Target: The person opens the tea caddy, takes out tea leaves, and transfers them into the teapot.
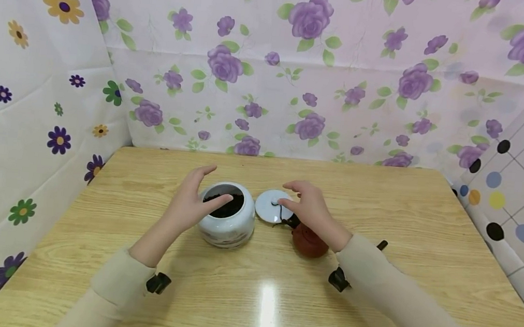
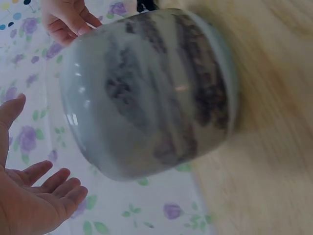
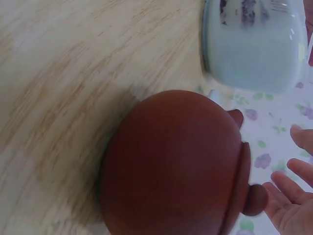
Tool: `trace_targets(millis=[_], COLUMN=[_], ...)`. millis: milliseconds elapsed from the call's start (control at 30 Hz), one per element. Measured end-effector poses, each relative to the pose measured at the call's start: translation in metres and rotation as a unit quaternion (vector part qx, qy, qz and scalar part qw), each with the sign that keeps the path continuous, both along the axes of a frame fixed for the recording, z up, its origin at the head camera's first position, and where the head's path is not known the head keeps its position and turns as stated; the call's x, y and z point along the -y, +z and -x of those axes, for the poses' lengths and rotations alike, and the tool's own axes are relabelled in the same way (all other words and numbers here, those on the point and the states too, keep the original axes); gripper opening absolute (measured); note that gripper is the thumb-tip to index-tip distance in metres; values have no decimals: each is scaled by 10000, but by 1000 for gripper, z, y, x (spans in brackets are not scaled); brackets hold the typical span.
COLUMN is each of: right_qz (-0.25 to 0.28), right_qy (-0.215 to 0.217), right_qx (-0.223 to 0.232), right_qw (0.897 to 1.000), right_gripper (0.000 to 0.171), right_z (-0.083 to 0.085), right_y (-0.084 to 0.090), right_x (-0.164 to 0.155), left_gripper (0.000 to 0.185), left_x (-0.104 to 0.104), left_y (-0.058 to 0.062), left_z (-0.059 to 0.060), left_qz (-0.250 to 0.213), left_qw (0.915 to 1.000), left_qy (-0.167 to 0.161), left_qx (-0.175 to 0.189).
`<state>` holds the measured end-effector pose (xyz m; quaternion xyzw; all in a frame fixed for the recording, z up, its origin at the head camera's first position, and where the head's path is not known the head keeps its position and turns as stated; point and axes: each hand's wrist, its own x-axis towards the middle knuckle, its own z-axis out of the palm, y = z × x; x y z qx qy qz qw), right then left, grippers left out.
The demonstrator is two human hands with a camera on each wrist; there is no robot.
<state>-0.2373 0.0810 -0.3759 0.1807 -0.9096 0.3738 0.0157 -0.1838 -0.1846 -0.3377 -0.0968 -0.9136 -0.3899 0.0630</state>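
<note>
A white porcelain jar (image 1: 229, 235) with a painted pattern stands open, dark loose contents (image 1: 227, 208) inside it. My left hand (image 1: 193, 201) hovers at its left side, thumb extended over the mouth in the head view and fingers spread with nothing in them. To the jar's right lies its round white lid (image 1: 265, 205). My right hand (image 1: 310, 204) is above the lid and a reddish-brown teapot (image 1: 309, 244), fingers apart and holding nothing. In the right wrist view, the teapot's knobbed cover (image 3: 255, 199) is on, close to the fingers.
A small dark object (image 1: 292, 220) with a thin cord sits between the lid and the teapot. Another dark stick-like end (image 1: 382, 245) shows beyond the right sleeve. The wooden table (image 1: 212, 304) ends at a floral cloth (image 1: 267, 107) behind and patterned cloths at both sides.
</note>
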Motion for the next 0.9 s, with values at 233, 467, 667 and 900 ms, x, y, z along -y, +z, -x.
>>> trace_targets(millis=[233,467,667,900], right_qz=[-149,-305,-553,-747], right_qy=[-41,-150,-186,-165], right_qx=[235,657,750,906], right_qw=[9996,9973,9955,9929], right_gripper=[47,48,46,46], right_z=[12,21,28,36], right_y=[-12,-20,-27,-34], right_x=[7,11,14,17], left_gripper=[87,88,87,93], left_x=[12,16,19,25], left_y=[-18,-38,-49,-56], left_z=[0,1,0,0], left_qz=[-94,-357,-664,-968], left_qw=[9999,9989,9965,9935], left_qy=[-48,-254,-415,-557], left_qx=[48,178,274,218])
